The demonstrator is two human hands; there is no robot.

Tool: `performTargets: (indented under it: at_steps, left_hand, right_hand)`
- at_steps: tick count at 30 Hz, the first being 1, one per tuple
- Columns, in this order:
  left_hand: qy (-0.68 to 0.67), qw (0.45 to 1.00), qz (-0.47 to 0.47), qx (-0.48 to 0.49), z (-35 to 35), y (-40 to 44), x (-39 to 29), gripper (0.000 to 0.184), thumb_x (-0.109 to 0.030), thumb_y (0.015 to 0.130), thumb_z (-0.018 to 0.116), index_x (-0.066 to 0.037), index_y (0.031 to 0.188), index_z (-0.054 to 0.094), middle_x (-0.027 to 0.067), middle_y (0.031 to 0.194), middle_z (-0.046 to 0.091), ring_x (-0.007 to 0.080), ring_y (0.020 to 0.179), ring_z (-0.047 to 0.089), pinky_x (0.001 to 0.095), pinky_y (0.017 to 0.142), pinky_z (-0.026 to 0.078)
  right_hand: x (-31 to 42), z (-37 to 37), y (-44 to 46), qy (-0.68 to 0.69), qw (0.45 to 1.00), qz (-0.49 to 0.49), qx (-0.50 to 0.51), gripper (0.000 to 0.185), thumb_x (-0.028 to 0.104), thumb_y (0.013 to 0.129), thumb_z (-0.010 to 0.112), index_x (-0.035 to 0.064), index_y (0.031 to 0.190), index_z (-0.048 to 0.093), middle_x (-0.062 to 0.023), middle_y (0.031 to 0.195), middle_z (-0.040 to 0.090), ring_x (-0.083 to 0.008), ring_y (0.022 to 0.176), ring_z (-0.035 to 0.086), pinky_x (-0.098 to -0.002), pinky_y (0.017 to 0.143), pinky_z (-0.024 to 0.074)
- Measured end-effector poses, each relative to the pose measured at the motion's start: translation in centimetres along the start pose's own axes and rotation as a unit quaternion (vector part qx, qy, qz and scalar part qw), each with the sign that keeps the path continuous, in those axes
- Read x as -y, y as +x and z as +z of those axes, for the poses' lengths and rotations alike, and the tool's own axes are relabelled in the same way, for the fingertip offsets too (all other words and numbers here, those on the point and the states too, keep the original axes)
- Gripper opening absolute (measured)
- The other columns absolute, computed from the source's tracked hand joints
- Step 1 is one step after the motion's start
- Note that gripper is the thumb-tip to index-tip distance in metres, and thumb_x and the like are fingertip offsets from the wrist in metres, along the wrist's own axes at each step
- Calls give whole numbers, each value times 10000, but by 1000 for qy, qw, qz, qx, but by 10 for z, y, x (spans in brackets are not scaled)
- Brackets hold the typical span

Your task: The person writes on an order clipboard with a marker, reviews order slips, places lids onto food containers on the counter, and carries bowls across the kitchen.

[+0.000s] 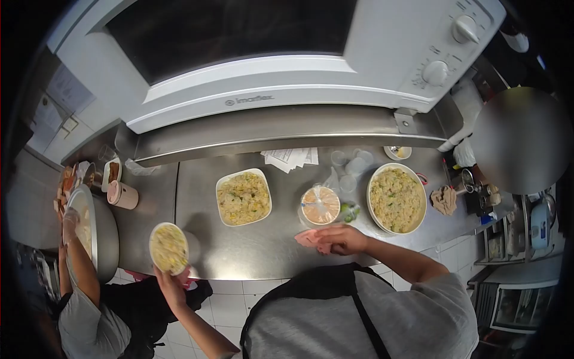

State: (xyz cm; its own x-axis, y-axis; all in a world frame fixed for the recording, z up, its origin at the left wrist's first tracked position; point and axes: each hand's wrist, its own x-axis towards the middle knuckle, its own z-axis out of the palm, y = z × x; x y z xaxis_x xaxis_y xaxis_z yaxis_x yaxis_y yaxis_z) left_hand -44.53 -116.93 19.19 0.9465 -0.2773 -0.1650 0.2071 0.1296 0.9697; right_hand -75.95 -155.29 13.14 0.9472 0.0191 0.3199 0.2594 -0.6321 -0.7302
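Observation:
My left hand [171,285] holds a white container of yellowish rice [169,248] from below, over the counter's front edge. A pink cloth [314,240] is pinched in my right hand [348,239], just above the steel counter. Right behind that hand stands a round tub with an orange-brown filling under clear plastic [320,205]. Beside it lies a small green item in clear plastic [350,211]. A square white dish of rice with green bits [244,197] sits between my hands, farther back. To the right of my right hand is a large round bowl of rice [397,198].
A white microwave [251,99] on a steel shelf overhangs the back. At left, a co-worker's gloved hand [70,224] is at a big metal pot [104,239]. A pink cup [122,195], papers [290,159], clear cups [353,170] and a crumpled brown cloth [444,200] lie around. Another person stands at right.

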Motion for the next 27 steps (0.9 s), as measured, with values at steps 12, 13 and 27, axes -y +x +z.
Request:
performTargets:
  at_steps: [12,13,27]
  left_hand:
    - [73,946,-140,282,97,-101,40,637,-50,821,391,-89,1414,161,156,1323,365,292,1042,553,403,663,581]
    - [73,945,-139,287,106,-107,44,638,-45,820,390,-88,1414,159,157,1324,365,295,1042,553,403,664,581]
    - [97,957,-112,250,248,-224,85,646,-90,827,375,-111,1422,123,190,1276,431,336,1005,587,386,666,579]
  right_hand:
    - [-1,42,37,-220,972,-5,-76,329,115,733,593,82,1060,603,-72,1214,544,-222,1206,442,-383,967,364]
    - [9,42,23,-234,971,2,-53,329,129,739,592,78,1064,601,-72,1225,538,-216,1217,429,-378,968,360]
    - [-2,-120,-286,-135,952,161,-223,381,-14,666,519,57,1029,611,-113,1131,585,-289,1125,512,-405,945,405]
